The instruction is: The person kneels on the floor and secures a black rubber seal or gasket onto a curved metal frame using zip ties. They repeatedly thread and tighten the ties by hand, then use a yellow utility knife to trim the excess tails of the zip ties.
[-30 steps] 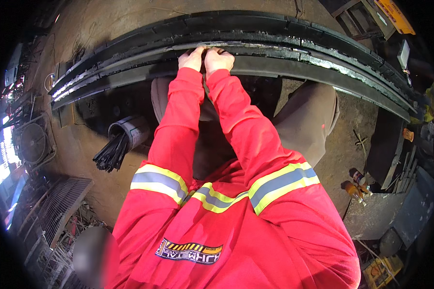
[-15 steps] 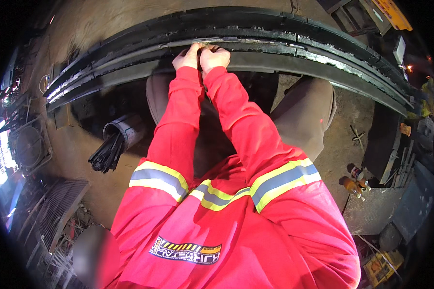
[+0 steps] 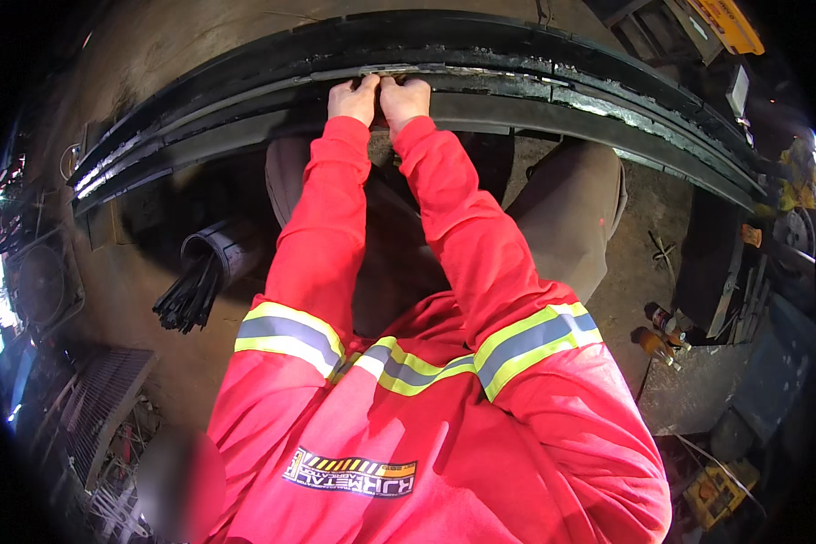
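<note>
Long black steel beams (image 3: 517,111) lie side by side across the far part of the view, bent by the lens. A thin grey metal bar (image 3: 406,69) runs lengthwise among them. My left hand (image 3: 352,100) is closed at this bar, thumb side toward the middle. Close beside it, with a small gap between, my right hand (image 3: 404,98) is closed at the same bar. Both sets of fingertips are partly hidden against the metal. Bare skin shows past the red sleeves; neither hand wears a glove.
A bucket (image 3: 231,247) lies tipped at the left, with dark strips (image 3: 190,295) sticking out. Two bottles (image 3: 657,346) lie on the floor at the right. A metal grating (image 3: 109,399) leans at lower left. A yellow case (image 3: 730,25) is at far right. My knees are under the beams.
My hands, pressed together before, have come slightly apart and sit against the thin bar. The view has shifted a little.
</note>
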Tool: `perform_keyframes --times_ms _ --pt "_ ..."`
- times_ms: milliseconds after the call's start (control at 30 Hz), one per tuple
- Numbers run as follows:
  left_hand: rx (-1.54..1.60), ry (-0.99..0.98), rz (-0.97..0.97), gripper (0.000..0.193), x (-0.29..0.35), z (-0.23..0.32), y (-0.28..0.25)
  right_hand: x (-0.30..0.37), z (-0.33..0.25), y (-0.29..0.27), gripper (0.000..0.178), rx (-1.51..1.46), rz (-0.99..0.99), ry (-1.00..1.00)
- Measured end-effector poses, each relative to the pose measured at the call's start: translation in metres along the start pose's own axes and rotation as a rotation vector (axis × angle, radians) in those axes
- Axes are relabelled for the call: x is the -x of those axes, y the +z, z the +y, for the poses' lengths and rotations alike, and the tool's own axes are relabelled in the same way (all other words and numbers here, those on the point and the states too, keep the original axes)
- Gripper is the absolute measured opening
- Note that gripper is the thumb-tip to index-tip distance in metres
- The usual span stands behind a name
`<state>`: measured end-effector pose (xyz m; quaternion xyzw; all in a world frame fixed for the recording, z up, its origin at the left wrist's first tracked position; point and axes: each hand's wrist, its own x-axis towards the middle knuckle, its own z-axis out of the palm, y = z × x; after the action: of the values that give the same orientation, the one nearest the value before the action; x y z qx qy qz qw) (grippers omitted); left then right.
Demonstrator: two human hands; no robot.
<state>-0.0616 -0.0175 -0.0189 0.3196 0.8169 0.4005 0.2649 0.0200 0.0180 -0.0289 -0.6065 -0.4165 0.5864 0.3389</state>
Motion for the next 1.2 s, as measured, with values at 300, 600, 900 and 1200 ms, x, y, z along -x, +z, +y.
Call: perform_keyframes --times_ms 300,600,900,1200 --pt "-0.037 0.061 -0.023 0.048 -0.013 -0.037 0.007 0.023 -0.037 0.005 0.020 -0.051 0.249 0.129" --pt "0.125 -0.001 0.040 0.028 0.010 -0.012 0.003 0.031 -0.030 -0.004 0.020 0.043 0.236 0.049" --pt "0.016 -0.102 -0.050 0.045 -0.007 -0.001 -0.010 -0.002 -0.003 0.005 0.018 -0.261 -0.122 0.119" --pt "-0.232 0.239 -0.098 0.025 0.007 0.004 -0.022 0.016 -0.015 0.009 0.012 -0.329 0.055 0.132"
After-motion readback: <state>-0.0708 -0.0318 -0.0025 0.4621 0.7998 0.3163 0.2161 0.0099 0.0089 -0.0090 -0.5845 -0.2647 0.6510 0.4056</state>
